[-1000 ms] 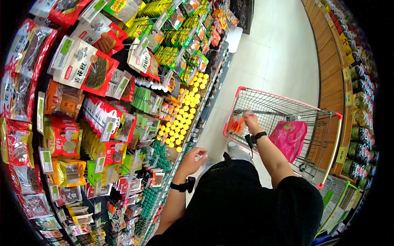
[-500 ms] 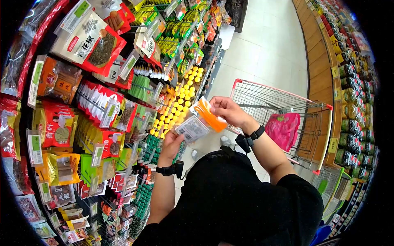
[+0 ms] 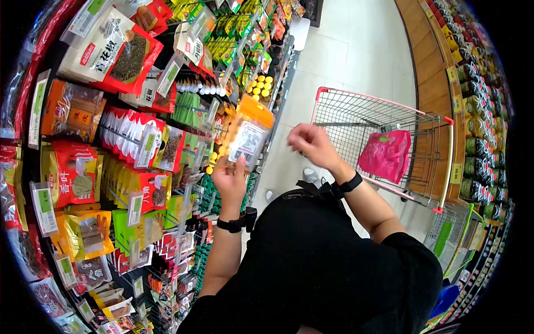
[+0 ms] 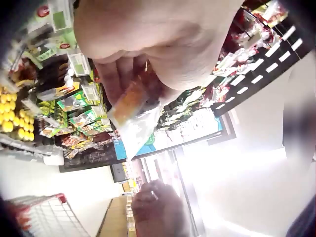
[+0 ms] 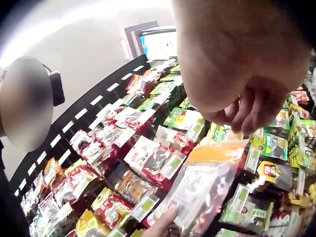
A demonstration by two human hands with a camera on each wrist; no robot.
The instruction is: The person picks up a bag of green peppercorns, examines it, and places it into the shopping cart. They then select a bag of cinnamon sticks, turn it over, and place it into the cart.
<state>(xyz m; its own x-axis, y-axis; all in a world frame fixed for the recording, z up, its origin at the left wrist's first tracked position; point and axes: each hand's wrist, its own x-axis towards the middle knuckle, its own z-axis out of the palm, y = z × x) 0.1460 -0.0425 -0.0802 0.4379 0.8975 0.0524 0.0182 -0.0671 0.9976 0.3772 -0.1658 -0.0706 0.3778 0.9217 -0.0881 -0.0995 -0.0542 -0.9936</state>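
Note:
My left hand [image 3: 230,181] holds a clear plastic packet [image 3: 248,139] with an orange top and a white printed label, the thumb lying over its lower part. The packet is upright in front of the shelf of hanging spice bags. In the right wrist view, the packet [image 5: 202,182] shows its label side, with the left thumb [image 5: 167,219] at its bottom edge. My right hand [image 3: 314,146] is apart from the packet, between it and the cart. Its fingers are loosely bent and nothing is in them.
Spice bags [image 3: 114,50] hang on hooks with price tags along the left. Yellow-capped bottles [image 3: 260,86] stand behind the packet. At right is a wire shopping cart [image 3: 384,104] with a pink bag [image 3: 386,156] inside. Beyond it, a wood-sided shelf [image 3: 431,72] holds jars.
The right hand came out of the cart with the orange-topped packet, and both hands held it. Now the right hand has let go, and the left has it nearer the shelf, more upright.

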